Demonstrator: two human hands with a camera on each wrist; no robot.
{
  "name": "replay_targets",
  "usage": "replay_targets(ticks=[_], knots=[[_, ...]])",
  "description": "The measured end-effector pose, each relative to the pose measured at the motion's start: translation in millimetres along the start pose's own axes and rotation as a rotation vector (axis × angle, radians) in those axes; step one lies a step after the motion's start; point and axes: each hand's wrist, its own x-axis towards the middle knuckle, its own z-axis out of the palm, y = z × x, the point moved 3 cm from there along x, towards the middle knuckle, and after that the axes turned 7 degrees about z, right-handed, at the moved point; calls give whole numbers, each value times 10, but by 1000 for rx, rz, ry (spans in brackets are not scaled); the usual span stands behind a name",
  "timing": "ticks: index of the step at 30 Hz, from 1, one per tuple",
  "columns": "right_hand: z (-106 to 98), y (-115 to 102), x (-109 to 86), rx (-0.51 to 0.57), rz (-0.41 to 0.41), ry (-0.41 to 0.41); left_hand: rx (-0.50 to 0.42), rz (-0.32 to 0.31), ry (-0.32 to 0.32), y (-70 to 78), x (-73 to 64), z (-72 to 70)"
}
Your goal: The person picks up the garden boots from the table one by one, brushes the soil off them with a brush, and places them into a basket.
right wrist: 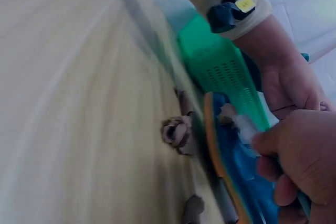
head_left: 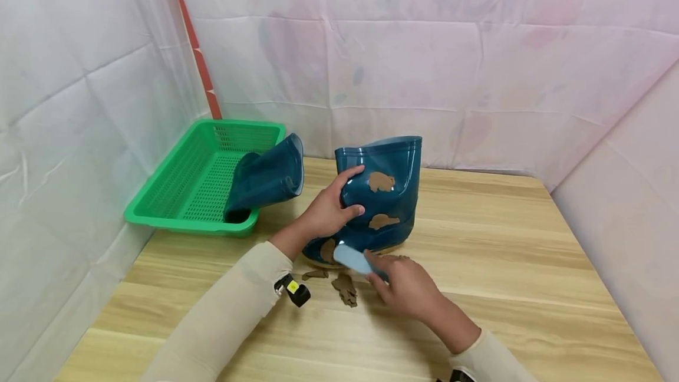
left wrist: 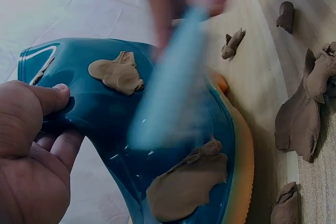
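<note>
A blue rubber boot (head_left: 403, 199) with a yellowish sole stands on the wooden table, its toe pointing left. Brown mud-like patches (head_left: 381, 221) stick to its side, and another covers part of the toe. My left hand (head_left: 330, 212) grips the boot's shaft, thumb on the near side, as the left wrist view also shows. In my right hand (head_left: 407, 285) is a light-blue flat scraper (head_left: 352, 258), held by its handle. Its blade overlaps the toe area in the head view and is blurred in the left wrist view.
Loose brown clumps (head_left: 345, 289) lie on the table (head_left: 504, 240) in front of the boot. At the left is a green perforated basket (head_left: 159, 193), with a second blue boot (head_left: 265, 175) leaning over its right rim. White sheets (head_left: 392, 63) hang behind and on both sides.
</note>
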Motion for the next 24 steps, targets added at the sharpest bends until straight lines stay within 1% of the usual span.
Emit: replay_targets(ticks=[2, 4, 6, 9, 13, 16, 18, 22, 24], knots=[[-8, 0, 59, 8, 45, 56, 0, 1, 7, -13, 0, -2], [15, -2, 112, 8, 75, 75, -1, 2, 9, -18, -5, -2], [61, -4, 146, -4, 77, 43, 0, 4, 6, -19, -9, -3], [116, -9, 149, -30, 39, -14, 2, 14, -1, -4, -3, -10], [106, -10, 59, -31, -19, -67, 0, 22, -5, 17, 8, -8], [71, -8, 3, -13, -42, -101, 1, 14, -4, 21, 12, -14], [45, -2, -3, -1, -35, -84, 3, 10, -4, 13, 12, -16], [-12, 16, 74, 27, 51, 41, 3, 9, 5, -10, 16, -12], [2, 9, 137, 21, 90, 79, 2, 9, 11, -28, 11, -7]])
